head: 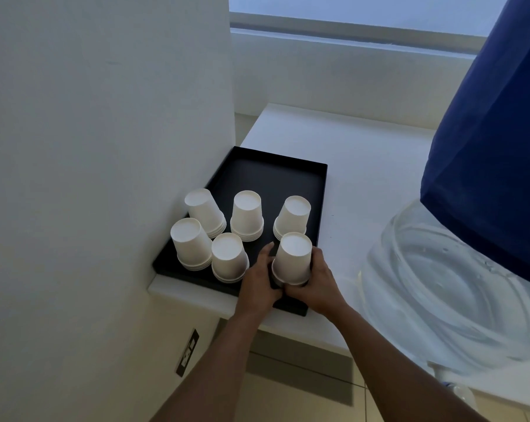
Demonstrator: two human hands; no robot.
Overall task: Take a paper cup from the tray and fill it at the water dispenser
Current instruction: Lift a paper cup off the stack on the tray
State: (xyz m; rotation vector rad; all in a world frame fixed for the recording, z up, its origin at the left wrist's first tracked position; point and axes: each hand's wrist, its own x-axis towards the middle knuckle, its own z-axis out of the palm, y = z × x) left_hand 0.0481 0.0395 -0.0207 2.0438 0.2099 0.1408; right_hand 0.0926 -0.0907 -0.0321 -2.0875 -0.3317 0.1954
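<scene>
A black tray [269,175] rests on a white ledge against the wall and holds several short stacks of upside-down white paper cups. The nearest stack, at the tray's front right corner, is the paper cup stack [293,258] between my hands. My left hand [259,277] presses its left side near the rim. My right hand [317,277] wraps its right side. The stack seems to rest on the tray. To the right stands the water dispenser's clear bottle [446,287], partly under a blue cover [495,166].
The other cup stacks [228,257] crowd the tray's front left, close to my left hand. A white wall [105,147] borders the tray on the left. A wall socket [186,356] sits below the white ledge [364,178]. A window sill runs behind.
</scene>
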